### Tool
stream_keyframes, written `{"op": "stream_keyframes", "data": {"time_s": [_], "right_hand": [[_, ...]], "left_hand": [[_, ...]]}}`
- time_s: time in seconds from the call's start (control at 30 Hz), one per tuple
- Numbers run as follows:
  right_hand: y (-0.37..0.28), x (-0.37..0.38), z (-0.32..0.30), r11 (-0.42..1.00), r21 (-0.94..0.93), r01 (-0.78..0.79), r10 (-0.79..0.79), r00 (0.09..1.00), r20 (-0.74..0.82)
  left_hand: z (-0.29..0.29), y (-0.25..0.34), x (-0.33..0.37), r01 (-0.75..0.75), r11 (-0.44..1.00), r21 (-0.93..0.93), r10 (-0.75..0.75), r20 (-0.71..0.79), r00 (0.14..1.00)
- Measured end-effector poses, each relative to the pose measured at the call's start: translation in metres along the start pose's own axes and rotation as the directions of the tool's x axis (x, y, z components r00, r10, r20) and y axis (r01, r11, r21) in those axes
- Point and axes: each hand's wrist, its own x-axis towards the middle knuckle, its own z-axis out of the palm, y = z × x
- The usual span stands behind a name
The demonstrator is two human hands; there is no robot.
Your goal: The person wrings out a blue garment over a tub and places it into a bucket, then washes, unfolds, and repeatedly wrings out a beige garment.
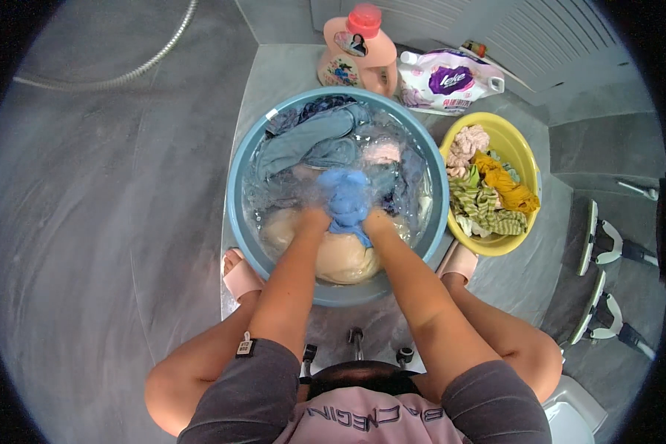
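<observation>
A large blue basin [237, 200] full of water and soaking clothes stands on the grey floor between my feet. My left hand [314, 217] and my right hand [377, 220] both grip a bunched blue cloth [345, 196] at the middle of the basin, half under the water. A beige garment [344, 255] lies under my wrists at the near side. Grey-blue clothes [311, 137] float at the far side.
A yellow basin [522, 144] with wrung striped, orange and pale clothes sits to the right. A pink detergent bottle [355, 52] and a white refill pouch [448, 81] stand behind the basins. A shower hose [126, 74] lies on the floor at the far left. White clips [599, 244] are at the right.
</observation>
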Motion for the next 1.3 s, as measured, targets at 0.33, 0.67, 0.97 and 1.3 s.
{"op": "stream_keyframes", "data": {"time_s": [0.33, 0.67, 0.97, 1.3], "right_hand": [[-0.035, -0.060, -0.076, 0.982, -0.167, -0.084, 0.079, 0.996, -0.035], [-0.008, -0.165, -0.178, 0.779, -0.565, 0.271, -0.471, 0.848, -0.243], [-0.021, -0.269, -0.295, 0.811, -0.451, 0.374, -0.584, 0.577, -0.571], [-0.113, -0.377, -0.309, 0.459, 0.200, 0.866, -0.731, 0.496, -0.469]], "left_hand": [[-0.035, 0.024, -0.025, 0.031, 0.999, 0.029, -0.027, -0.135, 0.990], [-0.172, -0.024, -0.177, -0.025, 0.876, 0.482, 0.167, -0.253, 0.953], [-0.250, -0.027, -0.277, -0.427, 0.800, 0.421, 0.597, -0.630, 0.496], [-0.277, 0.087, -0.384, -0.909, 0.192, -0.368, 0.515, -0.751, 0.413]]}}
